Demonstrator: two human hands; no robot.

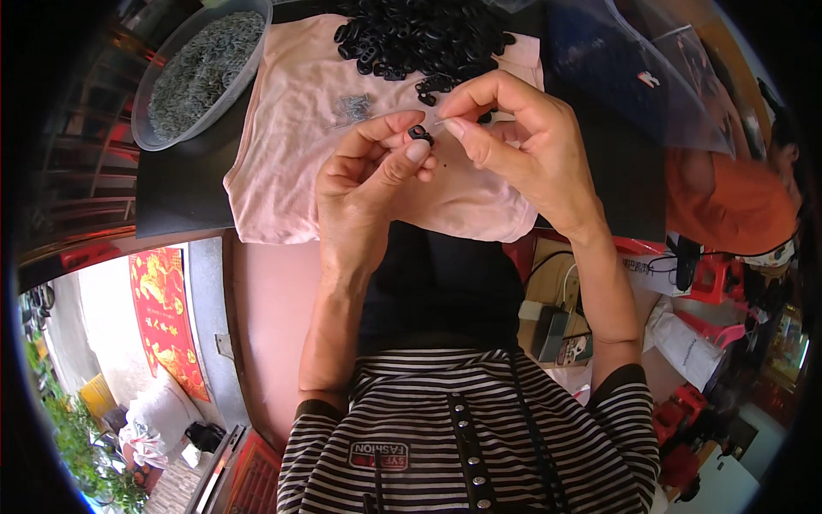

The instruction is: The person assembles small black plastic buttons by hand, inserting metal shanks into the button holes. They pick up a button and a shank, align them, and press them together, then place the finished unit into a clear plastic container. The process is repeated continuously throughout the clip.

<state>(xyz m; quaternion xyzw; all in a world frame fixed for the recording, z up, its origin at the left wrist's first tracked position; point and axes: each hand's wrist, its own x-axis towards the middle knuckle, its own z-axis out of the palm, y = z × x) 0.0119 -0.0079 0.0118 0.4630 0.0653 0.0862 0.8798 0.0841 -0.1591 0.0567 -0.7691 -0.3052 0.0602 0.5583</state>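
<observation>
A small black plastic clip (419, 133) is pinched between the thumb and first finger of the left hand (370, 176), near the middle of the top half of the frame. The fingers of that hand are closed tight around it, so only its top is seen. A thin, short silver metal pin (439, 122) is pinched by the thumb and first finger of the right hand (518, 146), just beside the clip, and its tip is pointed at the clip.

The clip looks very light, hard and smooth, so it is best held by its two flat sides with the top left bare. The pin looks stiff but tiny and slippery, and is best gripped near its back end.

Both hands are held over a pale pink cloth (291, 180). A heap of black clips (419, 38) is seen at the top middle. A small bunch of silver pins (353, 107) lies just left of the hands. A clear plastic bowl (154, 77) full of grey metal bits sits at the upper left.
</observation>
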